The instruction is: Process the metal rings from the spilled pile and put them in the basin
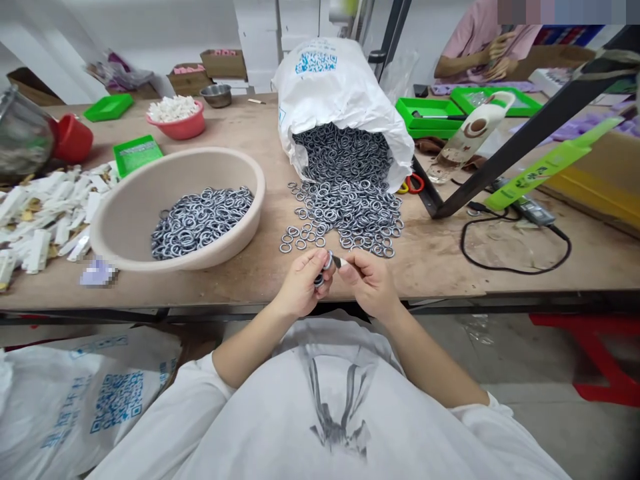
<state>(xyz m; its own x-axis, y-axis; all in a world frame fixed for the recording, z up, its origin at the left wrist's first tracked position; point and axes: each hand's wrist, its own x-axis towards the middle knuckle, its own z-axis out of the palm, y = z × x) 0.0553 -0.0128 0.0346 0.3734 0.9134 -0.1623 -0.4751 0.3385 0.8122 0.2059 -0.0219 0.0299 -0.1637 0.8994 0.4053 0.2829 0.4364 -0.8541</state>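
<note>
My left hand (301, 285) is closed around a few grey rings (327, 260) at the table's front edge. Facing it, my right hand (373, 283) pinches a small dark, blade-like tool (337, 261), whose tip meets the rings; most of its handle is hidden in my fingers. Just beyond my hands, a heap of loose grey rings (357, 212) spills from the mouth of a white sack (327, 83) lying on its side. To the left, a large beige basin (117, 220) contains many more such rings.
White plastic pieces (37, 250) cover the table's left end. A red bowl (183, 125) and green trays (137, 155) stand behind the basin. At right, a black metal bar (520, 130) slants over a black cable (515, 270). Another person's hands (500, 57) work at the far right.
</note>
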